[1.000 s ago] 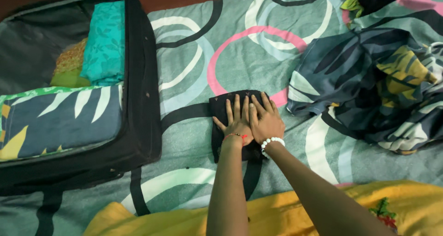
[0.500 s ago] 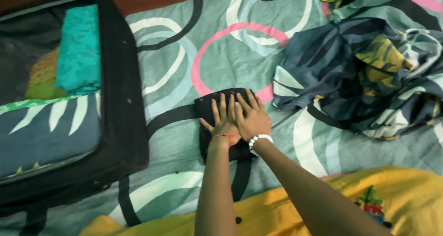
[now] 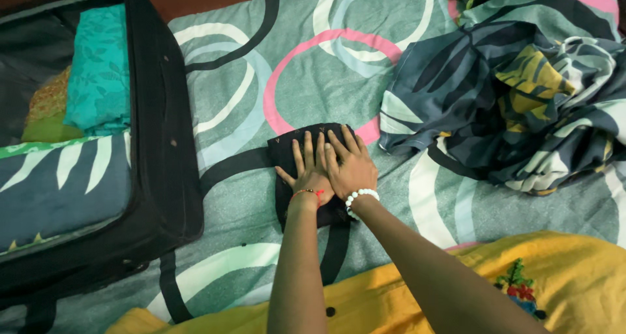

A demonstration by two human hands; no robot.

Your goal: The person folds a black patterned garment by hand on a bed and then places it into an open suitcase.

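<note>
Two flat palms, left hand [image 3: 306, 171], right hand [image 3: 351, 167], pressing folded black cloth [image 3: 290, 145] beneath, nothing gripped

One black folded cloth [image 3: 306, 141] lies on one patterned bedsheet [image 3: 248, 86]. One open black suitcase [image 3: 160, 145] holds three folded pieces: one teal [image 3: 98, 73], one yellow-green [image 3: 45, 109], one navy leaf-print [image 3: 62, 184]. One crumpled leaf-print heap [image 3: 502, 106] lies apart.

— What is covered or cut off here?
— The flat hands hide the middle of the small folded black cloth [image 3: 287, 148].
— And at 9 o'clock?
— The open black fabric suitcase [image 3: 160, 145] is cut by the left edge; its dark inside is not clear.
</note>
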